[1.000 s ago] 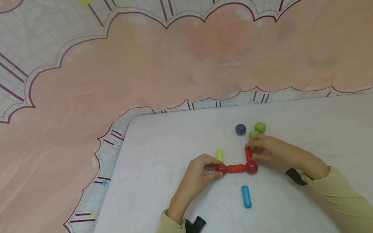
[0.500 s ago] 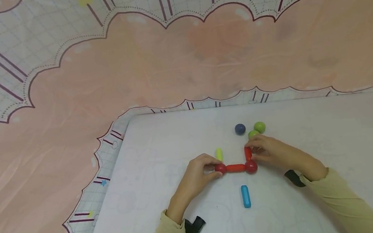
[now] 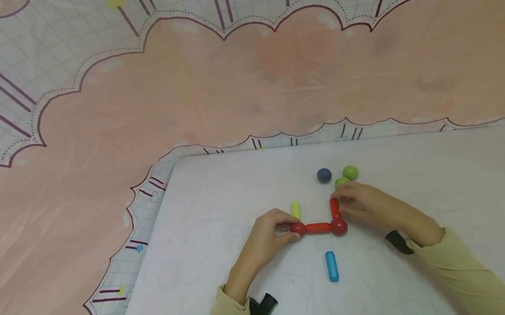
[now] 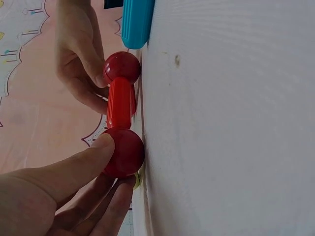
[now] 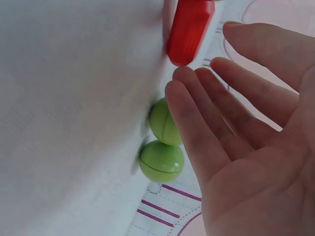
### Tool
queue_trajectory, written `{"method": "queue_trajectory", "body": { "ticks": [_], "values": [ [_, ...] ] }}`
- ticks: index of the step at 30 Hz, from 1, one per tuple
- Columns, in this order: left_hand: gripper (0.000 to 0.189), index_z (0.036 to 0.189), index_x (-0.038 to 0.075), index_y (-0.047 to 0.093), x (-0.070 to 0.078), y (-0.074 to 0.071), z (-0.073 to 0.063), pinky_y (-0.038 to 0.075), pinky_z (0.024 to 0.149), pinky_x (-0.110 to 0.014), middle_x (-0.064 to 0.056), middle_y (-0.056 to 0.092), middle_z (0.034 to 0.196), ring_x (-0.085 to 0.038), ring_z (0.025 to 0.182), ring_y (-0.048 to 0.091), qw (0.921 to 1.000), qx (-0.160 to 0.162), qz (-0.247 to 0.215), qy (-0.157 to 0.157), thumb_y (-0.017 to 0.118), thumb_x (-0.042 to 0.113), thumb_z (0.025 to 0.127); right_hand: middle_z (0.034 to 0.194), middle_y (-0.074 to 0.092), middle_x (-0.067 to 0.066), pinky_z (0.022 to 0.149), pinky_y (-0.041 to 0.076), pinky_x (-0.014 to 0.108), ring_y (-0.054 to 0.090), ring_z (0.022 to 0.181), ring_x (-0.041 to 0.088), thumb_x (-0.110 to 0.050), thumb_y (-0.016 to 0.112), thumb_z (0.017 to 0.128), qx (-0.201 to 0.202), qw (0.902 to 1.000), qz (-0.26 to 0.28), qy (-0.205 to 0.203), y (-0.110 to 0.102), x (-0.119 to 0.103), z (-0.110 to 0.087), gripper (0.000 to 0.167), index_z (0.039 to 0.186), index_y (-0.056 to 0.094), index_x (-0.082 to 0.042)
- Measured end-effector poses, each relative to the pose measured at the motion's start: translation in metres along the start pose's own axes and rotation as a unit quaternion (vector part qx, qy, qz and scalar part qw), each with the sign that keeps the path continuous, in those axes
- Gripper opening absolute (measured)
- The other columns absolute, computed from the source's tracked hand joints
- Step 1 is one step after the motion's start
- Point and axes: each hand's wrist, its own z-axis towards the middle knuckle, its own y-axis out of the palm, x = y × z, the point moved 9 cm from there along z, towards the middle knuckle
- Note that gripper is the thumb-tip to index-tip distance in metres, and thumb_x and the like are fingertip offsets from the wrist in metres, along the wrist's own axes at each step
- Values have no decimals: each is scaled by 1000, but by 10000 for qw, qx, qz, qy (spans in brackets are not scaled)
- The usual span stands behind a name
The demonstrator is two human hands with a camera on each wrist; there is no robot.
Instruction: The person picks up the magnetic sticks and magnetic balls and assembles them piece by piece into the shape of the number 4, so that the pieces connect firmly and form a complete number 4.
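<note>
My left hand (image 3: 268, 231) holds a red ball (image 4: 127, 153) between thumb and fingers. A red rod (image 3: 318, 228) joins it to a second red ball (image 3: 339, 227), and another red rod (image 3: 334, 207) extends from that one toward the far side. Beside this far rod is my right hand (image 3: 372, 207). In the right wrist view its fingers are extended, the fingertips right at the rod's end and the thumb standing apart. A yellow-green rod (image 3: 295, 209) shows just beyond the left ball, its near end hidden by the fingers.
On the white tabletop (image 3: 219, 193), a blue rod (image 3: 332, 266) lies on the near side of the red pieces. Farther back sit a dark blue ball (image 3: 324, 175) and two green balls (image 5: 161, 161), one partly behind the right hand. Patterned cloth (image 3: 244, 90) surrounds the tabletop.
</note>
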Motion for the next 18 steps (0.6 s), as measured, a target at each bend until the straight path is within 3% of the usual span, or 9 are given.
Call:
{"method": "queue_trajectory", "body": {
  "ticks": [11, 18],
  "values": [
    [29, 113, 12, 74, 2, 1, -1, 54, 89, -24, 2, 68, 106, -10, 98, 65, 10000, -17, 3, 3, 79, 10, 84, 117, 66, 13, 92, 56, 46, 65, 108, 30, -10, 75, 88, 325, 9992, -217, -2, -13, -1, -2, 34, 120, 66, -4],
    [29, 113, 13, 73, 3, -1, -2, 54, 89, -25, 3, 68, 105, -10, 97, 64, 9999, 31, 118, 42, 79, 12, 84, 123, 64, 14, 93, 55, 46, 63, 112, 32, -13, 74, 89, 130, 9993, -114, 326, -12, -1, -6, 37, 124, 64, -6]
  ]
}}
